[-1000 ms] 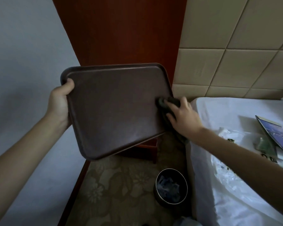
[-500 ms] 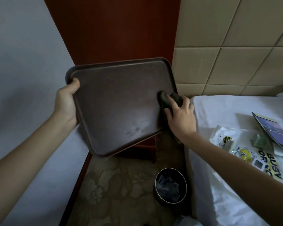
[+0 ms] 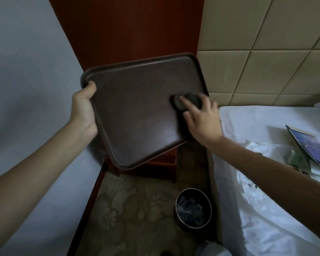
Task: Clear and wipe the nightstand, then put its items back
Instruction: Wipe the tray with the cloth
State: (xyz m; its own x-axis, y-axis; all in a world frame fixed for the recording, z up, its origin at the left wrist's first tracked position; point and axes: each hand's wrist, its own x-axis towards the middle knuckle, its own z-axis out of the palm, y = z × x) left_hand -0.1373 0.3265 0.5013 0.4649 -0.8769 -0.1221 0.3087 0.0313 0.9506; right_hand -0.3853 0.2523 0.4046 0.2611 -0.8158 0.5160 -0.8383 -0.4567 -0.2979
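Left hand (image 3: 84,108) grips the left edge of a tilted brown tray (image 3: 137,111), held in the air over the carpet. Right hand (image 3: 201,119), fingers spread, presses a dark cloth (image 3: 191,99) on its right side. Best to brace the tray firmly and wipe into the rimmed corners. Bin (image 3: 192,209) below; white bed (image 3: 266,218) at right.

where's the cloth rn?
Head view, centre-right: the dark cloth sits under the right hand on the tray near its right edge, just left of the bed.

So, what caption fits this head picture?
Left hand holds the tray; right hand presses a dark cloth on it.
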